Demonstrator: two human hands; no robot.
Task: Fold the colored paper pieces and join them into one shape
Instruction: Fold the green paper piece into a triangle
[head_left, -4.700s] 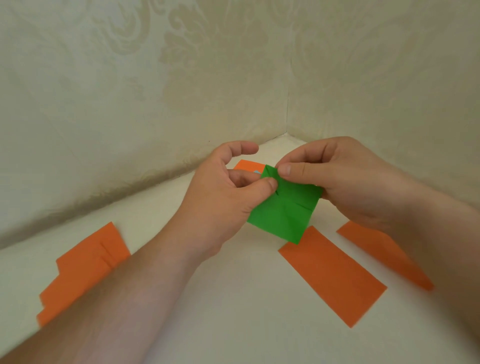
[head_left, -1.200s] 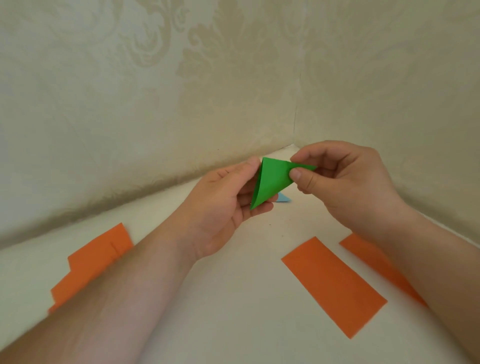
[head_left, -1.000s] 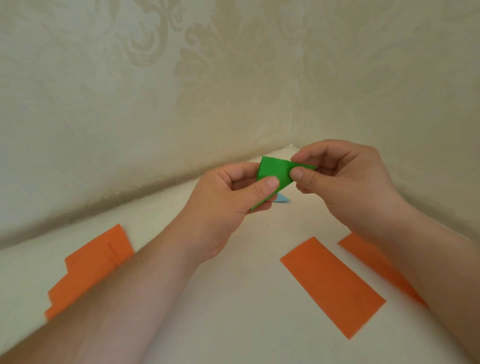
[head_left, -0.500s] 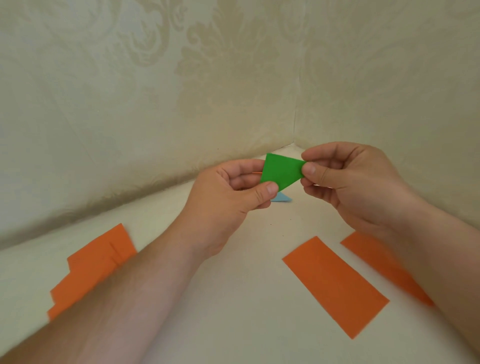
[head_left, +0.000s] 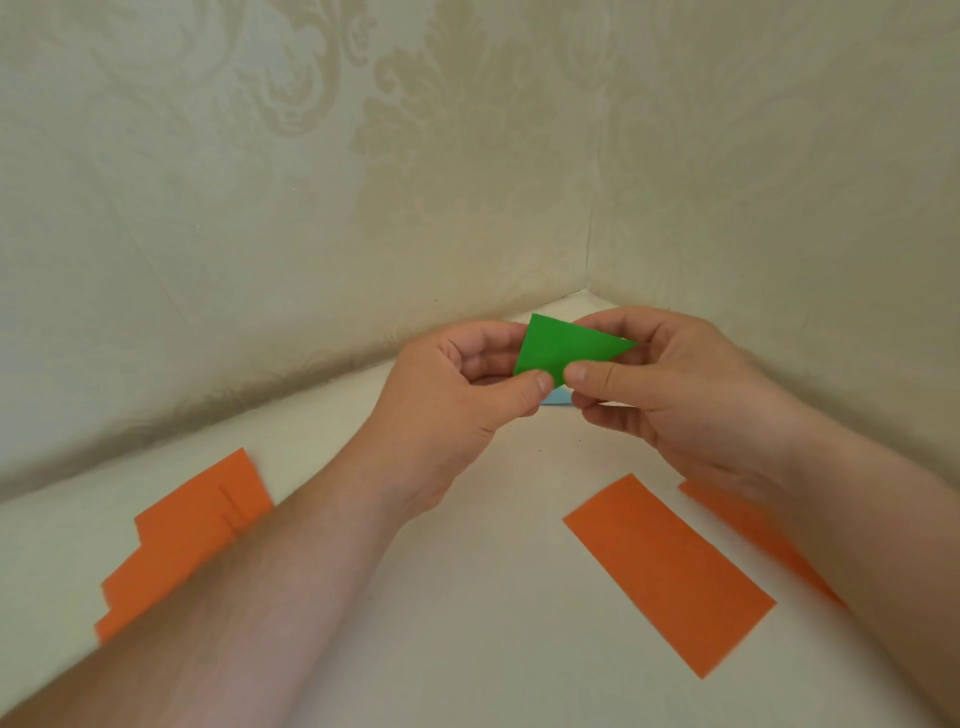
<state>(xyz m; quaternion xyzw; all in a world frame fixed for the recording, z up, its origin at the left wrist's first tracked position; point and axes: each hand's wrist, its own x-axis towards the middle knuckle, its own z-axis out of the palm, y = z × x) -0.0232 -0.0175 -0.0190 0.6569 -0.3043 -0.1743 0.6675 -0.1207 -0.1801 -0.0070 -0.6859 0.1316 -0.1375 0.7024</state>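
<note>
Between both pinching hands (head_left: 571, 395), green paper (head_left: 563, 347)

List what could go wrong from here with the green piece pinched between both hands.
1. The green paper is held in the air by the left hand and right hand only at its lower edge; a crease pressed without a surface may come out crooked.
2. The blue scrap lies almost hidden under the hands and could be overlooked or brushed away.
3. The right forearm covers part of the orange strip and may drag or crumple it.
</note>
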